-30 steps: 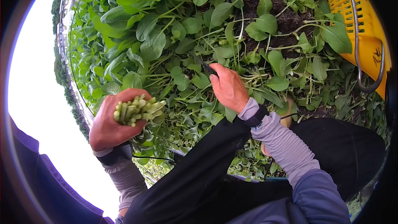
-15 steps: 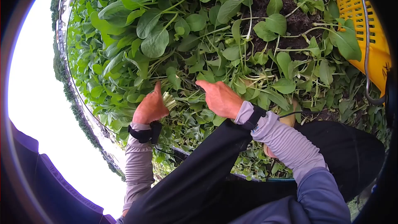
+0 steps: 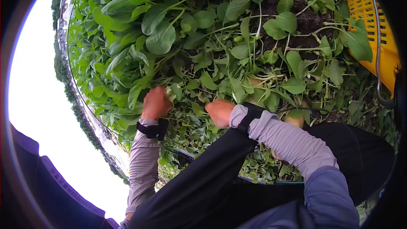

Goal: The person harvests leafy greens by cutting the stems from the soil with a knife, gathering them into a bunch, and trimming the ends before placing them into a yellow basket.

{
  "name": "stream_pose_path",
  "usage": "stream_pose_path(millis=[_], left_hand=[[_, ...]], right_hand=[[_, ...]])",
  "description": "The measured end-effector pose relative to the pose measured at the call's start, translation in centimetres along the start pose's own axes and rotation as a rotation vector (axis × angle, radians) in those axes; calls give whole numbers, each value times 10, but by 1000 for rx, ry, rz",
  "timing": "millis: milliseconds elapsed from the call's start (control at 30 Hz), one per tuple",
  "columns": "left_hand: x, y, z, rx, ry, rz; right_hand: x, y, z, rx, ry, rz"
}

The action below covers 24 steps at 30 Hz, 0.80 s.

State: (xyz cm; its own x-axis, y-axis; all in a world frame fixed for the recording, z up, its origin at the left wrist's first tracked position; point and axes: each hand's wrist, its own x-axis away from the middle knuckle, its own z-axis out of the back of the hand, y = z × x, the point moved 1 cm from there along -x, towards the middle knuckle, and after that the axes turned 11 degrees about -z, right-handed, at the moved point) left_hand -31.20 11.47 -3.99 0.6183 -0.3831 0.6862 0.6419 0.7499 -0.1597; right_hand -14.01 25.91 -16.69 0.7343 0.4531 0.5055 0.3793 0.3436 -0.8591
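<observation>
My left hand is closed around a bunch of leafy greens. The pale cut stems poke out beside its fingers, and the leaves fan off to the left. Lower and to the right, my right hand is curled closed just above my knee, over the low greens. Its fingers face down and away, so whatever they may hold is hidden. Tall leafy greens grow thickly ahead of my left hand. Loose leaves and trimmed stems litter the ground past my right hand.
A yellow perforated crate with a metal handle stands at the upper right. Bare dark soil shows near it. My bent leg in black trousers crosses below my hands. Thin black cables run from the wrist straps.
My right hand has moved down and slightly right, and its extended index finger is now tucked out of sight. My left hand has turned, with the stems now pointing more upward.
</observation>
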Motion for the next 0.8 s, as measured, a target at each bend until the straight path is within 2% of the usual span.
stream_pose_path(millis=[33, 100, 167, 200, 233, 300, 333, 367, 400, 433, 467, 500, 533, 567, 633, 700, 800], left_hand=[[2, 1, 9, 14, -25, -16], [10, -8, 21, 56, -83, 18], [27, -12, 38, 94, 89, -197], [23, -25, 44, 220, -126, -135], [28, -15, 56, 218, -129, -134], [43, 4, 89, 617, -209, -110], [49, 9, 94, 778, -200, -35], [49, 11, 97, 768, -190, -43], [50, 13, 96, 872, -234, -54], [46, 14, 96, 976, -276, -73], [40, 15, 98, 845, -342, -122], [38, 17, 97, 845, -344, -119], [36, 20, 95, 881, -358, -185], [33, 25, 94, 916, -369, -256], [31, 36, 102, 1034, -360, -278], [35, 29, 108, 1056, -330, -171], [44, 20, 125, 1082, -268, -180]], right_hand=[[8, 6, -11, 6, 11, 36], [41, 4, 1, -175, 179, -12], [53, 12, 8, -586, 380, -7], [55, 9, 15, -1208, 152, -152], [52, 12, 19, -1338, 173, -123], [40, 11, 19, -1281, 173, 56], [35, 0, 22, -1337, 89, 193], [29, -12, 30, -1380, 8, 346], [31, -21, 37, -1499, -62, 416], [26, -22, 47, -1495, -56, 424], [24, -23, 54, -1392, -6, 456], [24, -24, 59, -1286, 44, 486], [27, -26, 62, -1262, 152, 470], [26, -24, 62, -1260, 154, 470], [26, -14, 63, -1261, 324, 280], [28, -7, 68, -1588, 460, 73], [62, 2, 84, -1615, 398, 232]])
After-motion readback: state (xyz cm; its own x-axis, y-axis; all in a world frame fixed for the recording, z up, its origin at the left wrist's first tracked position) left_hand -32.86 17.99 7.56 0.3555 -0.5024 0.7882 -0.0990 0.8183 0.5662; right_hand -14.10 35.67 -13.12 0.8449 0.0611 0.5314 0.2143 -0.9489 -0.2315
